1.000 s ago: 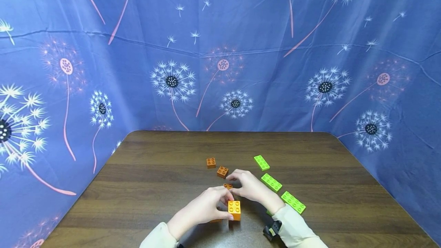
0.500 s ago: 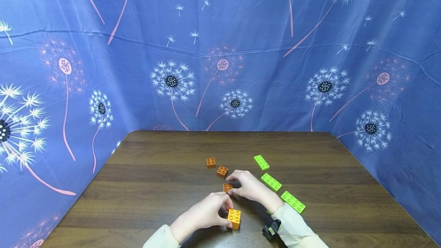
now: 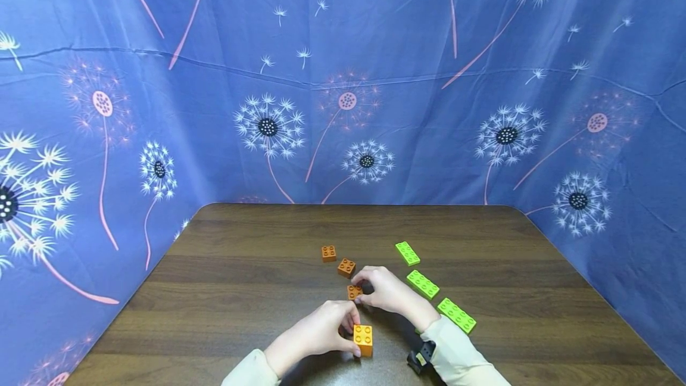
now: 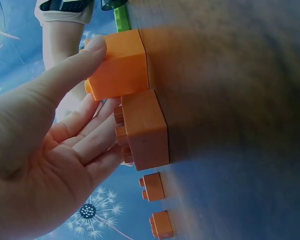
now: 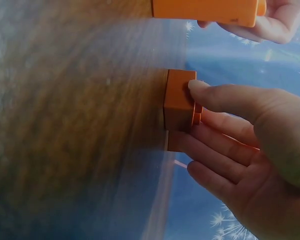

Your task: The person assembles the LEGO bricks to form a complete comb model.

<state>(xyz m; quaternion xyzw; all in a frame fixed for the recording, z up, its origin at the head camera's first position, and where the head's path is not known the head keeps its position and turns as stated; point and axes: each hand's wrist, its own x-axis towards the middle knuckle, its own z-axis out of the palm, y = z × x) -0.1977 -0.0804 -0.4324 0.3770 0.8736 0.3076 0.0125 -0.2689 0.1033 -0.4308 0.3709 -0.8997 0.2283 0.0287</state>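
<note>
My left hand (image 3: 324,329) pinches a yellow-orange toy building brick (image 3: 362,340) between thumb and fingers, its studs facing up, low at the tabletop. In the left wrist view the thumb lies on that brick's near side, and a larger-looking brown brick (image 4: 147,131) stands close beside the fingers. My right hand (image 3: 391,290) holds a brown four-stud brick (image 3: 353,292) a little farther back. The right wrist view shows the thumb on this brown brick (image 5: 180,100), with the fingers on its far side partly hidden. Another brown brick (image 5: 175,141) shows just behind it.
Two more brown bricks (image 3: 346,267) (image 3: 329,253) stand farther back on the wooden table (image 3: 241,267). To the right, flat lime-green eight-stud bricks (image 3: 423,284) form a slanting row, one partly hidden by my right arm. A blue dandelion-print cloth (image 3: 423,136) hangs around the table.
My left hand has brought the yellow-orange brick down and toward me, away from the right hand, uncovering more of the brown brick there. Over the last half second both hands stay nearly still.
</note>
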